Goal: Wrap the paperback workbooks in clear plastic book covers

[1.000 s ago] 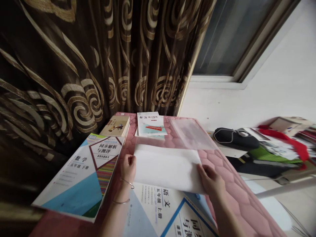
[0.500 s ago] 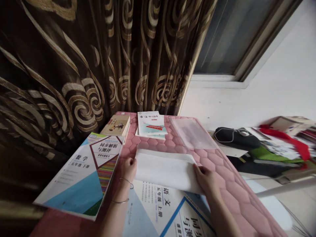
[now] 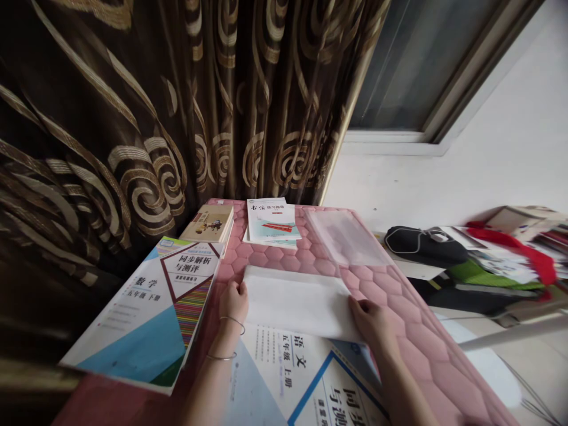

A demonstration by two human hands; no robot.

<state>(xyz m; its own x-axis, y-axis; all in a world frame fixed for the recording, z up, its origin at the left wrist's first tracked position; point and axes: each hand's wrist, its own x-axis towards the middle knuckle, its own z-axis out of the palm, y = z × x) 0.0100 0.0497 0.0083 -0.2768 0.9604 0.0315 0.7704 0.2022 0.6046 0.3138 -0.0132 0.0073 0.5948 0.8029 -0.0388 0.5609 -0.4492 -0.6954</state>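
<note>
A plain white sheet (image 3: 299, 299), apparently folded, is stretched between my two hands across the top of a blue and white workbook (image 3: 275, 367). The workbook's cover lies sideways to me, with its lower part out of frame. At the sheet's left edge, my left hand (image 3: 234, 303) is closed with the thumb on top; two thin bangles circle that wrist. My right hand (image 3: 373, 322) pinches the opposite edge, its fingertips partly hidden beneath. I cannot tell whether the sheet is joined to the workbook.
Left of my arm lies another workbook (image 3: 146, 313), beside a stack of tan books (image 3: 210, 223). White booklets (image 3: 270, 222) and a translucent plastic cover (image 3: 348, 236) lie at the back of the pink padded surface (image 3: 426, 355). A cluttered white table (image 3: 406, 271) stands to the right.
Very little differs. The view has shifted slightly, and my left hand sits a touch further right; both hands keep their hold on the white sheet.
</note>
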